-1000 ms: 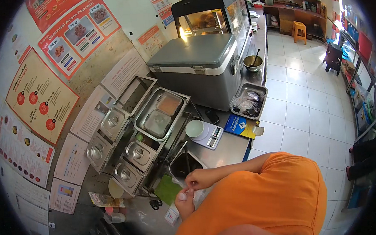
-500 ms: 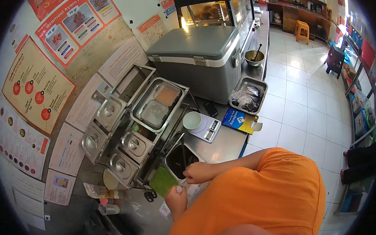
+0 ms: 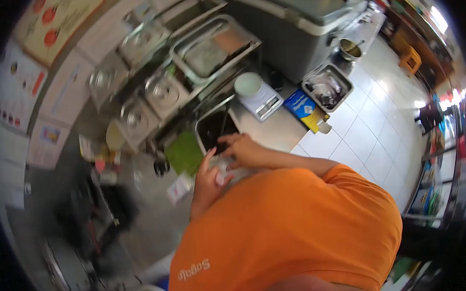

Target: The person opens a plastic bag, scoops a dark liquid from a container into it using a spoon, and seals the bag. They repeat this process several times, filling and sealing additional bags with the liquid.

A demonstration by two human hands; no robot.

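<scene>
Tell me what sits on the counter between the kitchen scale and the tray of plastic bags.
In the head view, a blue and yellow packet lies flat on the steel counter between the kitchen scale and the tray of plastic bags, nearer the tray.

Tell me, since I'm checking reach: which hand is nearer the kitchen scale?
Right. The right hand lies just below the kitchen scale, beside the dark container; the left hand sits lower and farther away.

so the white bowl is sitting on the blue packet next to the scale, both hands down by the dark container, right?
Not quite: the white bowl sits on the scale itself, and the blue packet lies beside it. The head view shows this. Both the left hand and right hand are indeed by the dark container.
</scene>
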